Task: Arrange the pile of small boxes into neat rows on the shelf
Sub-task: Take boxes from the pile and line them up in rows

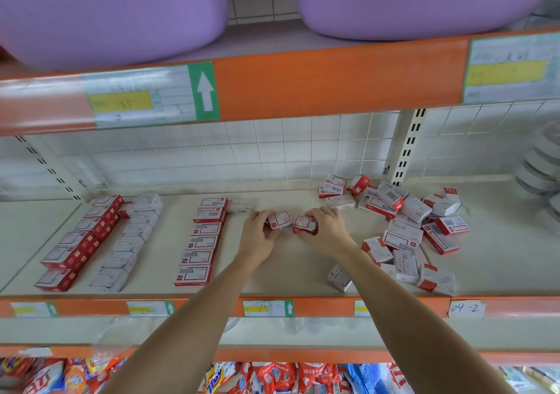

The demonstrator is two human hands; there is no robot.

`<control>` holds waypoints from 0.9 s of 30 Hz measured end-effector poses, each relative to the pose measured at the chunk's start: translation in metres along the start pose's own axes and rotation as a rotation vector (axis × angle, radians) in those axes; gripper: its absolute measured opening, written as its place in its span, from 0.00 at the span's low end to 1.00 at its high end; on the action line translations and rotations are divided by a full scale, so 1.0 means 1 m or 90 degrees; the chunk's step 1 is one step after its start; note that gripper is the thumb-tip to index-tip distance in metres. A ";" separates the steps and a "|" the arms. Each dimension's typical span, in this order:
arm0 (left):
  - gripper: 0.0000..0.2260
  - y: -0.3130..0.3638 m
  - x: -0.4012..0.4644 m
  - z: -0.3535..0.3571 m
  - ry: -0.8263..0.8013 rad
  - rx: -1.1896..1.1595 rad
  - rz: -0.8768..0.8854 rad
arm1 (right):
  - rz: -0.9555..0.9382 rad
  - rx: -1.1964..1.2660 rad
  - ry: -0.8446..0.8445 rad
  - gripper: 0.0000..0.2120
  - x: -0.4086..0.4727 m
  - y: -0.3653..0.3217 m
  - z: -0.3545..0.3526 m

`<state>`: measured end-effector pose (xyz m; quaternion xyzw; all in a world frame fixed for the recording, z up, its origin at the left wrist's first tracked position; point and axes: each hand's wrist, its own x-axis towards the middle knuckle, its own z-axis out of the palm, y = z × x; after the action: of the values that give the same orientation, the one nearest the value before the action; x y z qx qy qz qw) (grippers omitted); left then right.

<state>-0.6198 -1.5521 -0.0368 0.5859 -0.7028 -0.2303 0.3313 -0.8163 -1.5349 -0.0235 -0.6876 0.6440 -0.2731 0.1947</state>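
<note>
Shop shelving, orange front rails with price labels, white tiled wall behind. We work on the cream middle shelf (272, 272). Above it sit two purple tubs (106, 14); below, bagged goods in red and orange packaging.

Our left hand (257, 233) is closed around a small red-and-white box (280, 220), fingers curled over its left end, the box tilted and apparently raised a little off the shelf, though lift is hard to judge from this angle. Our right hand (328, 230) grips a second box (305, 224) the same way, thumb beneath, fingers over the top. The two boxes lie between the hands, nearly touching, near the middle of the shelf.

Left of the hands stand the finished rows: one column of red-labelled boxes (201, 242) just beside the left hand, with a single white box (241, 206) at its far end; further left a white column (130, 239) and a red column (80, 239), both running front to back.

Right of the hands, the unsorted pile (403, 227) spreads from the back wall to the front edge, boxes lying at all angles, some stacked. The nearest pile boxes sit just beyond the right wrist and forearm.
</note>
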 end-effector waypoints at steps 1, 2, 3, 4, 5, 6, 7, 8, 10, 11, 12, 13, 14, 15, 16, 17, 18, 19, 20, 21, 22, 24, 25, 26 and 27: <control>0.18 0.000 0.000 0.000 0.000 0.000 0.004 | 0.000 -0.009 0.006 0.23 0.000 0.000 0.000; 0.18 0.000 0.000 -0.001 0.000 -0.003 0.007 | -0.004 -0.008 0.010 0.22 0.000 0.000 0.001; 0.18 0.000 0.000 -0.001 0.001 -0.007 0.011 | -0.015 -0.003 0.016 0.22 0.000 0.000 0.001; 0.18 0.000 0.000 -0.001 0.004 -0.012 0.014 | -0.028 0.002 0.021 0.21 0.000 0.000 0.002; 0.17 0.000 0.000 -0.001 0.010 -0.020 0.013 | -0.038 0.004 0.022 0.21 0.000 0.000 0.001; 0.17 0.001 -0.001 -0.001 0.018 -0.029 0.009 | -0.043 0.007 0.020 0.21 0.000 0.000 0.001; 0.17 0.001 -0.001 0.000 0.031 -0.039 0.003 | -0.044 0.008 0.020 0.21 0.000 0.000 0.001; 0.17 0.000 -0.001 0.001 0.041 -0.043 -0.004 | -0.042 0.008 0.021 0.21 0.000 0.000 0.002; 0.21 -0.002 0.000 0.004 0.050 -0.040 -0.022 | -0.045 0.005 0.029 0.21 0.000 0.000 0.002; 0.23 -0.004 0.001 0.004 0.041 -0.044 -0.034 | -0.047 0.004 0.032 0.21 0.000 0.000 0.002; 0.25 -0.004 0.002 0.003 0.014 -0.053 -0.049 | -0.047 0.004 0.033 0.21 0.000 0.000 0.002; 0.29 -0.002 0.001 0.001 -0.029 -0.069 -0.062 | -0.045 0.003 0.032 0.20 0.000 -0.001 0.002; 0.32 0.000 0.001 -0.002 -0.084 -0.079 -0.073 | -0.042 0.002 0.028 0.20 0.000 -0.001 0.002; 0.33 0.002 0.003 -0.006 -0.134 -0.075 -0.070 | -0.042 0.001 0.025 0.20 0.000 -0.001 0.001; 0.31 0.002 0.005 -0.008 -0.169 -0.046 -0.050 | -0.044 0.001 0.024 0.20 0.000 -0.001 0.002; 0.28 0.002 0.007 -0.010 -0.184 -0.013 -0.015 | -0.048 0.001 0.024 0.19 0.000 -0.001 0.002; 0.26 0.002 0.008 -0.012 -0.180 0.016 0.016 | -0.049 0.001 0.025 0.20 0.000 -0.001 0.002; 0.24 0.000 0.010 -0.013 -0.166 0.028 0.039 | -0.051 0.000 0.023 0.20 0.000 -0.001 0.001; 0.25 -0.003 0.011 -0.014 -0.158 0.034 0.041 | -0.051 -0.002 0.019 0.20 0.000 -0.001 0.002; 0.25 -0.006 0.013 -0.014 -0.158 0.045 0.044 | -0.052 -0.006 0.012 0.21 0.000 -0.001 0.002; 0.25 -0.005 0.013 -0.015 -0.164 0.070 0.050 | -0.053 -0.010 0.007 0.21 0.000 0.000 0.002; 0.21 -0.002 0.013 -0.017 -0.144 0.134 0.084 | -0.058 -0.014 0.005 0.20 0.000 0.000 0.002; 0.20 0.000 0.014 -0.018 -0.115 0.174 0.111 | -0.062 -0.015 0.008 0.20 0.000 0.000 0.002; 0.21 0.003 0.015 -0.019 -0.094 0.211 0.125 | -0.066 -0.017 0.010 0.20 -0.001 0.000 0.001; 0.23 0.006 0.017 -0.019 -0.080 0.236 0.135 | -0.071 -0.020 0.012 0.20 -0.001 0.000 0.001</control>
<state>-0.6112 -1.5657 -0.0161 0.5439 -0.8101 -0.0971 0.1961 -0.8155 -1.5337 -0.0245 -0.7229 0.6105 -0.2801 0.1619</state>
